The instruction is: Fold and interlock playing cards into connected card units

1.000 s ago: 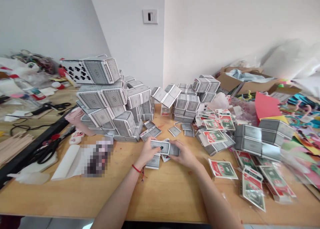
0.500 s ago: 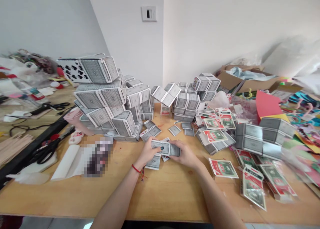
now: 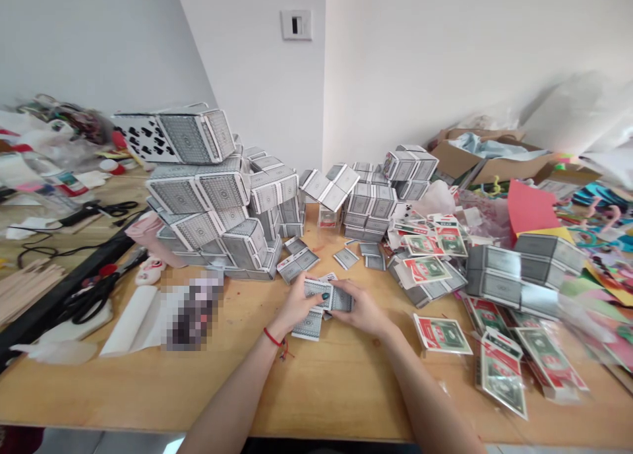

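Note:
Both hands meet over the wooden table, holding a small piece made of grey-backed playing cards. My left hand grips its left side, thumb with dark nail polish on top. My right hand pinches its right side. A loose grey card lies flat under the left hand. Several more loose cards lie just beyond the hands.
A tall heap of card cubes stands at the back left, and a smaller stack at the back centre. Red-and-green card boxes litter the right. Scissors and white paper lie at left. Cardboard boxes sit at the back right.
The hands have shifted slightly nearer on the table with the card piece, pressing its halves closer together. The heaps have not moved.

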